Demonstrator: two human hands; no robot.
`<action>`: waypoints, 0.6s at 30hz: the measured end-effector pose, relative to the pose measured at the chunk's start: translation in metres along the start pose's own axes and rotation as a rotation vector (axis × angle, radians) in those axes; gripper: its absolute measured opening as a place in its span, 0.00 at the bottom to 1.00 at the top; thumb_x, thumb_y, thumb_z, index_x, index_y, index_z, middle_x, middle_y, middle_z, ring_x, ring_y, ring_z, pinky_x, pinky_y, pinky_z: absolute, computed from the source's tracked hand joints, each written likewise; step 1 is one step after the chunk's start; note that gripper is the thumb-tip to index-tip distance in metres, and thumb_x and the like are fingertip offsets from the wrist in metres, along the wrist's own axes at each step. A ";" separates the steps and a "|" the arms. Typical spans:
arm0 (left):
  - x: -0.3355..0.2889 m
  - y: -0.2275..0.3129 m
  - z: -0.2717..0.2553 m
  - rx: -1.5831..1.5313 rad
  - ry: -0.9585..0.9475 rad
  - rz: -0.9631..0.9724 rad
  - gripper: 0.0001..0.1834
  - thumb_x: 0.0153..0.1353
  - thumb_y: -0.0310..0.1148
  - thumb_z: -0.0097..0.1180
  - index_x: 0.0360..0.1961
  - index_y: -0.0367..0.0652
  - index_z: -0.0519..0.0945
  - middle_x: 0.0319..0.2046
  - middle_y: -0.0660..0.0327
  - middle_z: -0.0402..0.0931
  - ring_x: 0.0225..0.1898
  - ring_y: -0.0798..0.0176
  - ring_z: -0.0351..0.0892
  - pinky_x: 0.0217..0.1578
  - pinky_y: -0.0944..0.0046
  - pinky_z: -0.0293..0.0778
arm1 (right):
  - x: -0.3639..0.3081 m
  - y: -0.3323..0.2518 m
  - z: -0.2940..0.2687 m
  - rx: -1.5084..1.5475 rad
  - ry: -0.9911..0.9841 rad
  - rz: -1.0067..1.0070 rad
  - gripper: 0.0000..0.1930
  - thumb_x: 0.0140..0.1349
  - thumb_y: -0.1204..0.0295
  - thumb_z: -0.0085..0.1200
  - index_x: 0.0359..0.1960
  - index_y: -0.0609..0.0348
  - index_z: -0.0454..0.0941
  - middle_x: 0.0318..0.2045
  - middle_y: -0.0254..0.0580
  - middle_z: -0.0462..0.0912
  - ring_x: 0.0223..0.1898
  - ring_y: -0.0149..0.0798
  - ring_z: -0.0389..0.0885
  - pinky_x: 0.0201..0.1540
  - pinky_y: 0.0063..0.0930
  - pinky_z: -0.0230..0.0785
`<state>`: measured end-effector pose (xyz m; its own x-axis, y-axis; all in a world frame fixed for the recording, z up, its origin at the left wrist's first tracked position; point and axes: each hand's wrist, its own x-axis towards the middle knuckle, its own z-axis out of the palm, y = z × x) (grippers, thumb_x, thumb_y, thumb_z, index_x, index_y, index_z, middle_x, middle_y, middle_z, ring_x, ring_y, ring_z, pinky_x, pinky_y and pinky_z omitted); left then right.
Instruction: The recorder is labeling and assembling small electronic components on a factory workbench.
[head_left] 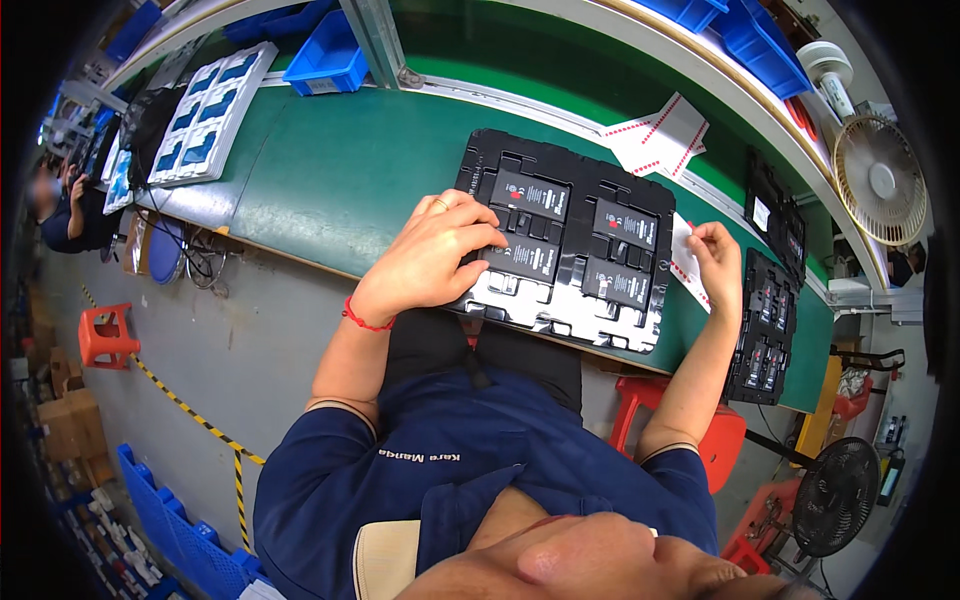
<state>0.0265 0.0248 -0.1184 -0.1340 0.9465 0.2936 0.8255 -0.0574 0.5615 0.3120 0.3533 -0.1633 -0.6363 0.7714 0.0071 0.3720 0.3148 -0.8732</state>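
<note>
A black plastic tray [577, 250] lies on the green bench in front of me, with several flat black batteries in its pockets. My left hand [437, 248] rests over the tray's left side, fingers bent and apart. Its fingertips touch or hover just above the lower-left battery [527, 257]; contact is hard to tell. Above it sits the upper-left battery [531, 194], marked with a small red dot. Beyond the tray's right edge, my right hand [718, 262] is raised beside a white sheet of red dot stickers [687, 262]. Its thumb and forefinger are pinched; whatever they hold is too small to make out.
Another white sticker sheet [659, 136] leans at the bench's back. More loaded black trays [765, 325] stand to the right. White trays with blue pieces [208, 117] and a blue bin [328, 55] are at the far left. A red stool [715, 445] stands by my right arm.
</note>
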 end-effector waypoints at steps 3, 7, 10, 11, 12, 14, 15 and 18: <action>0.001 0.001 0.000 0.036 -0.013 0.009 0.15 0.46 0.25 0.62 0.39 0.42 0.84 0.46 0.60 0.79 0.53 0.52 0.72 0.57 0.54 0.64 | -0.008 -0.034 0.011 0.004 0.079 -0.112 0.04 0.62 0.82 0.57 0.37 0.63 0.76 0.33 0.31 0.78 0.37 0.24 0.74 0.41 0.18 0.69; 0.000 -0.003 0.006 0.037 0.022 0.011 0.15 0.46 0.24 0.61 0.38 0.42 0.84 0.45 0.60 0.79 0.53 0.52 0.72 0.57 0.53 0.64 | -0.023 -0.100 0.063 -0.119 0.010 -0.512 0.06 0.59 0.82 0.58 0.37 0.62 0.77 0.32 0.36 0.79 0.33 0.29 0.77 0.37 0.24 0.72; -0.003 -0.008 0.012 -0.001 0.088 -0.011 0.14 0.46 0.25 0.61 0.38 0.42 0.84 0.45 0.60 0.80 0.53 0.52 0.72 0.56 0.53 0.64 | -0.038 -0.141 0.101 -0.228 -0.238 -0.554 0.20 0.53 0.82 0.61 0.49 0.59 0.74 0.43 0.47 0.77 0.39 0.44 0.81 0.41 0.31 0.75; -0.003 -0.009 0.013 -0.011 0.117 -0.009 0.14 0.47 0.24 0.60 0.38 0.42 0.84 0.45 0.60 0.80 0.53 0.51 0.72 0.56 0.53 0.65 | -0.039 -0.150 0.107 -0.287 -0.319 -0.637 0.26 0.50 0.83 0.62 0.53 0.59 0.71 0.48 0.48 0.75 0.42 0.45 0.80 0.44 0.32 0.75; -0.004 -0.009 0.015 -0.022 0.147 -0.007 0.13 0.47 0.24 0.60 0.37 0.42 0.84 0.46 0.59 0.80 0.54 0.51 0.72 0.56 0.53 0.65 | -0.041 -0.156 0.112 -0.347 -0.402 -0.719 0.33 0.48 0.83 0.64 0.58 0.58 0.68 0.53 0.50 0.72 0.45 0.47 0.79 0.47 0.33 0.74; -0.007 -0.008 0.017 -0.033 0.176 -0.004 0.13 0.47 0.24 0.60 0.37 0.42 0.84 0.46 0.59 0.80 0.54 0.51 0.72 0.56 0.53 0.65 | -0.042 -0.162 0.115 -0.408 -0.534 -0.738 0.38 0.44 0.81 0.66 0.61 0.57 0.65 0.55 0.54 0.70 0.52 0.58 0.75 0.52 0.42 0.71; -0.005 -0.010 0.016 -0.043 0.203 0.009 0.13 0.47 0.24 0.60 0.37 0.42 0.84 0.47 0.59 0.80 0.55 0.51 0.72 0.57 0.52 0.65 | -0.042 -0.165 0.118 -0.446 -0.549 -0.744 0.38 0.45 0.80 0.66 0.62 0.57 0.65 0.55 0.53 0.70 0.52 0.58 0.74 0.53 0.43 0.70; -0.008 -0.006 0.018 -0.066 0.198 0.021 0.10 0.50 0.26 0.62 0.35 0.42 0.83 0.46 0.59 0.80 0.55 0.51 0.73 0.58 0.51 0.64 | -0.046 -0.163 0.123 -0.538 -0.571 -0.763 0.38 0.46 0.78 0.66 0.63 0.56 0.64 0.56 0.51 0.71 0.53 0.57 0.74 0.52 0.43 0.69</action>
<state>0.0323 0.0235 -0.1378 -0.2276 0.8645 0.4482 0.7921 -0.1034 0.6016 0.1972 0.1986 -0.0811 -0.9926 -0.0555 0.1076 -0.0949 0.9085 -0.4069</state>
